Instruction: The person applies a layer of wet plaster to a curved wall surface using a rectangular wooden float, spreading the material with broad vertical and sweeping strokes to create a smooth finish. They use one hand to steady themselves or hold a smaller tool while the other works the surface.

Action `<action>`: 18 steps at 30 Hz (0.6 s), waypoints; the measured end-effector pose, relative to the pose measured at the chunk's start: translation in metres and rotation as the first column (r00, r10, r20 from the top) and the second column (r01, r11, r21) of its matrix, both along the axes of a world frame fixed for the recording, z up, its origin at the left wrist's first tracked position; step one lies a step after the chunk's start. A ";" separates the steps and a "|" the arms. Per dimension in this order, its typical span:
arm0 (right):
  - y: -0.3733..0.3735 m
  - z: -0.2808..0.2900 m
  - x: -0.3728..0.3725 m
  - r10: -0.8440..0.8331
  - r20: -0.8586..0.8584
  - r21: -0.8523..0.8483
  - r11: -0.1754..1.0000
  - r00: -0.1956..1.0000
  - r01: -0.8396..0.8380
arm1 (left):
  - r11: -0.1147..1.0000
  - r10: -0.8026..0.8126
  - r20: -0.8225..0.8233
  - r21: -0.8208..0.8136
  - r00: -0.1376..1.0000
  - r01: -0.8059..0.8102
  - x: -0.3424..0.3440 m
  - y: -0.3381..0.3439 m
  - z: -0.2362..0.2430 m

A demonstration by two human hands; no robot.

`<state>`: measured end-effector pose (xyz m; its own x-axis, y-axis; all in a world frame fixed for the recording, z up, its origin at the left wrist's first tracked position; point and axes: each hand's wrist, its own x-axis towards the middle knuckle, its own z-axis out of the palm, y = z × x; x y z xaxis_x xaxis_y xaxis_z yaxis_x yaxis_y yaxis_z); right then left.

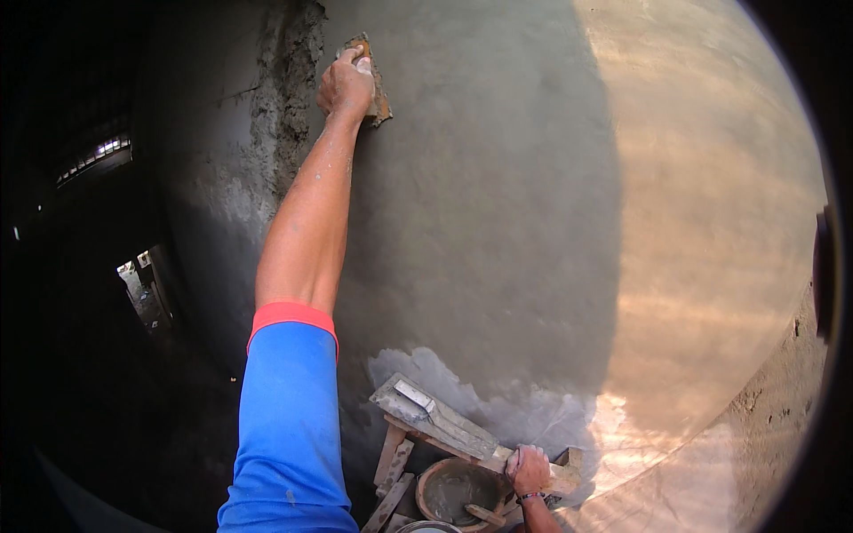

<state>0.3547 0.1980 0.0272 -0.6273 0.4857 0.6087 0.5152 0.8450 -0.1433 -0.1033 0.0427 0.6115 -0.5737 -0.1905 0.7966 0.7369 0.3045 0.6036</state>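
Note:
My left hand (346,86), at the end of a raised arm in a blue sleeve, is closed around a mortar-crusted hand float (380,98). The float lies against the upper part of a grey plastered wall (480,195), just right of a rough vertical strip (289,98). Low on the right, my right hand (529,466) has its fingers wrapped over a wooden plank (562,480). A steel plastering trowel (435,416) with a pale handle rests on the plank's left part, handle side up.
Below the plank stands a round bucket (429,489) with grey mix inside and a wooden-looking handle (485,515) across its rim. Timber pieces (391,457) prop up near it. Sunlight falls on the wall's right side. A dark interior lies to the left.

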 end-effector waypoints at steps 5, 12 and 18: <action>-0.004 0.005 -0.003 -0.015 0.025 -0.006 1.000 1.000 0.015 | 0.991 -0.065 -0.171 -0.124 0.983 0.044 0.071 0.033 -0.094; -0.001 0.003 0.002 0.060 -0.027 -0.022 0.998 0.998 -0.060 | 0.968 -0.097 -0.620 -0.240 0.779 -0.070 0.160 0.078 0.039; -0.002 0.002 -0.004 0.025 -0.030 0.044 0.999 0.999 -0.024 | 0.996 0.056 -0.247 -0.056 0.967 -0.072 0.047 0.031 0.046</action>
<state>0.3506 0.1961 0.0294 -0.6191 0.4431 0.6483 0.4902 0.8631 -0.1217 -0.0562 0.0740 0.6578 -0.3474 -0.1647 0.9231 0.8376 0.3880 0.3845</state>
